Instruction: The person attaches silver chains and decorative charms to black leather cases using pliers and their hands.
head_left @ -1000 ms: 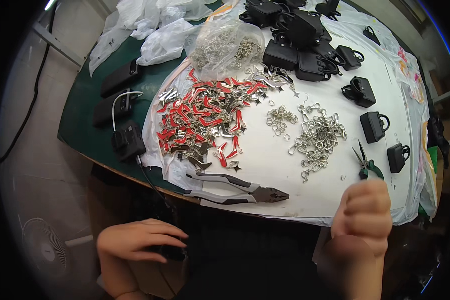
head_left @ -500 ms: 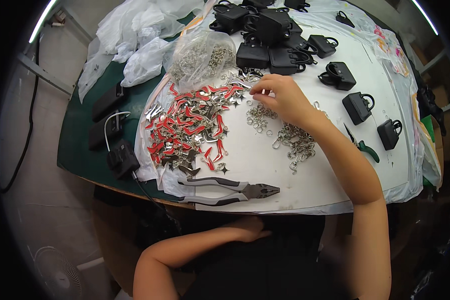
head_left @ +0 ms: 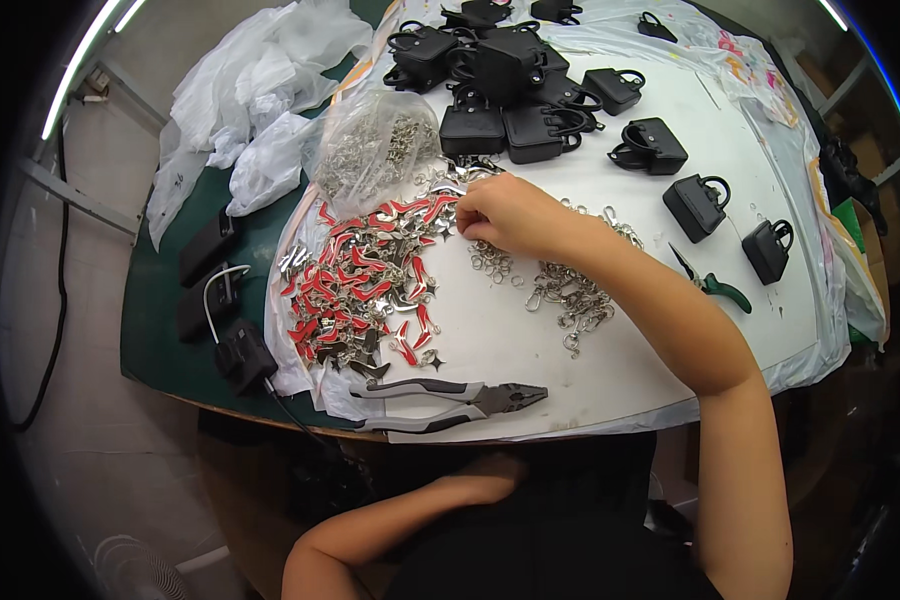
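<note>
My right hand (head_left: 511, 214) is over the white board, palm down, with its fingers curled into a pinch. Whatever those fingertips hold, if anything, is hidden. They hover at the right edge of a pile of red high-heel shoe charms (head_left: 355, 285), mixed with silver and black pieces. Small metal rings (head_left: 491, 262) lie just below the hand. Nearer to me, under the right forearm, is a heap of silver swivel clasps (head_left: 573, 300). My left hand (head_left: 490, 478) rests low in front of my dark clothing, below the table edge; its fingers are too dim to read.
Large grey-handled pliers (head_left: 450, 402) lie along the front edge; small green-handled pliers (head_left: 712, 284) lie right of the clasps. A clear bag of metal fittings (head_left: 375, 150) and several black mini handbags (head_left: 510, 70) sit farther back. Black devices with a cable (head_left: 242, 357) occupy the left side.
The whole view has shifted a little. My right hand has come slightly left towards the shoe charms, and its fingers are curled tighter. My left hand stays low.
</note>
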Demonstrator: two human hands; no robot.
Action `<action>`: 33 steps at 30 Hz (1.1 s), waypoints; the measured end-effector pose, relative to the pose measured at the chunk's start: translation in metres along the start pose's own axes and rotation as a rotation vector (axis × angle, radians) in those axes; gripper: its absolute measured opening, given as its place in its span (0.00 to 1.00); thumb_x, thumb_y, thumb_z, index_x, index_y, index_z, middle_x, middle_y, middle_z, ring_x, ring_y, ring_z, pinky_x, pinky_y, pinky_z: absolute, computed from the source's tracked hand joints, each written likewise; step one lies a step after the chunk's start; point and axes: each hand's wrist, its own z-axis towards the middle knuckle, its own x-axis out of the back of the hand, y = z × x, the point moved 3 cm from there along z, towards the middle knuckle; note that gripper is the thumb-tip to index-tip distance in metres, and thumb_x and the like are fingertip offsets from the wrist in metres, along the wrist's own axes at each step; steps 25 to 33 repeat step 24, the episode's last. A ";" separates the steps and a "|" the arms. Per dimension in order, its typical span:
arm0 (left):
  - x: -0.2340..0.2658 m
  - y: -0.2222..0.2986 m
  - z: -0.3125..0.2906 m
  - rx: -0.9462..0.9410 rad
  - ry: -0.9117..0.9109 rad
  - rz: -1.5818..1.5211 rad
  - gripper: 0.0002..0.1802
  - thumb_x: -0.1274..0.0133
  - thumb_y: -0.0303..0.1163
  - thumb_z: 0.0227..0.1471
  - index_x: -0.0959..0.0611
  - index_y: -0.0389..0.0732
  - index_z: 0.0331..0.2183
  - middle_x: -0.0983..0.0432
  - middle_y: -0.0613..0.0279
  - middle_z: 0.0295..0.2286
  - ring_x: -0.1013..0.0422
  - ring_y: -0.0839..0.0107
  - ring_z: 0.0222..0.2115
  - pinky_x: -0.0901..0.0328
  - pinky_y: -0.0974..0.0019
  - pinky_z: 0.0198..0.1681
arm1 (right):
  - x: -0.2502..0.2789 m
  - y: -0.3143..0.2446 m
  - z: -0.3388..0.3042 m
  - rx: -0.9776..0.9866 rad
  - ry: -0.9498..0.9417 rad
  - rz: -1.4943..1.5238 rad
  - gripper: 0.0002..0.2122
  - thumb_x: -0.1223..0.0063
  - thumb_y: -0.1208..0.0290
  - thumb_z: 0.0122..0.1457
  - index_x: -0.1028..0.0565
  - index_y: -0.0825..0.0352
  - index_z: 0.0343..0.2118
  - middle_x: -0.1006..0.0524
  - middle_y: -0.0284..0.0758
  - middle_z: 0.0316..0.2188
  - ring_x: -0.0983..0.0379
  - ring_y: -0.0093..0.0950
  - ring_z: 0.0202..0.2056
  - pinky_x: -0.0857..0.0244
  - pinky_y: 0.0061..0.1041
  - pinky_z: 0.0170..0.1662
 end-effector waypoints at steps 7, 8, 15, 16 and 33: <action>0.002 0.006 0.000 0.029 0.509 0.047 0.26 0.63 0.48 0.65 0.25 0.36 0.49 0.26 0.42 0.46 0.31 0.45 0.49 0.37 0.48 0.54 | 0.019 0.006 -0.042 0.059 0.398 0.212 0.05 0.41 0.75 0.52 0.19 0.68 0.32 0.20 0.38 0.33 0.24 0.34 0.32 0.30 0.29 0.37; 0.007 0.005 0.005 0.017 0.498 0.060 0.26 0.63 0.48 0.65 0.25 0.36 0.49 0.26 0.42 0.46 0.31 0.45 0.49 0.37 0.48 0.54 | 0.026 0.011 -0.053 0.044 0.408 0.204 0.05 0.41 0.75 0.52 0.19 0.68 0.32 0.20 0.38 0.33 0.24 0.34 0.32 0.30 0.29 0.37; 0.026 0.011 -0.024 -0.078 0.139 -0.009 0.23 0.59 0.44 0.63 0.22 0.36 0.47 0.25 0.45 0.44 0.28 0.49 0.44 0.35 0.53 0.50 | 0.077 0.040 -0.147 -0.111 0.596 0.342 0.04 0.39 0.80 0.53 0.19 0.71 0.32 0.19 0.33 0.27 0.26 0.19 0.28 0.33 0.17 0.32; 0.030 0.016 -0.044 -0.159 0.202 0.009 0.24 0.58 0.46 0.63 0.23 0.36 0.49 0.25 0.46 0.45 0.29 0.50 0.45 0.35 0.53 0.51 | 0.081 0.044 -0.154 -0.111 0.614 0.344 0.04 0.39 0.80 0.53 0.19 0.71 0.32 0.19 0.33 0.27 0.26 0.19 0.28 0.33 0.17 0.32; 0.222 0.143 -0.137 -0.378 0.459 0.040 0.23 0.48 0.40 0.60 0.26 0.42 0.54 0.27 0.48 0.49 0.30 0.59 0.50 0.37 0.60 0.54 | 0.093 0.078 -0.207 -0.312 0.861 0.878 0.06 0.41 0.77 0.57 0.19 0.70 0.36 0.20 0.32 0.26 0.28 0.17 0.25 0.32 0.16 0.31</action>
